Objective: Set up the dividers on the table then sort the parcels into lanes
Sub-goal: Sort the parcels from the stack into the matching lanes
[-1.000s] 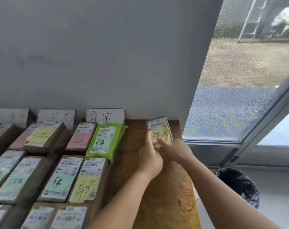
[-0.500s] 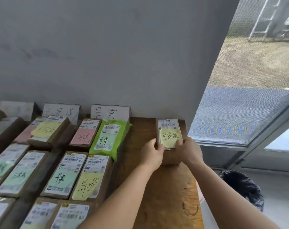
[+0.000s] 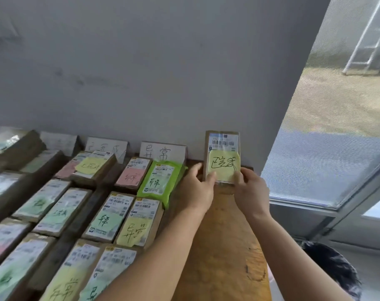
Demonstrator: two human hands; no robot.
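A small brown parcel point(image 3: 223, 146) with a barcode label and a yellow handwritten note stands upright at the far right end of the wooden table point(image 3: 226, 246), close to the wall. My left hand point(image 3: 195, 187) grips its lower left edge and my right hand point(image 3: 251, 192) grips its lower right edge. To the left, several labelled parcels lie in lanes, among them a green bag parcel point(image 3: 161, 181). White sign cards point(image 3: 163, 152) with handwriting lean against the wall behind the lanes.
The grey wall runs right behind the table. A glass door and window point(image 3: 328, 166) are on the right. A black bin bag point(image 3: 334, 270) sits on the floor past the table's right edge.
The parcel went from tilted in my hands to standing upright near the wall. Both hands shifted to its lower edges.
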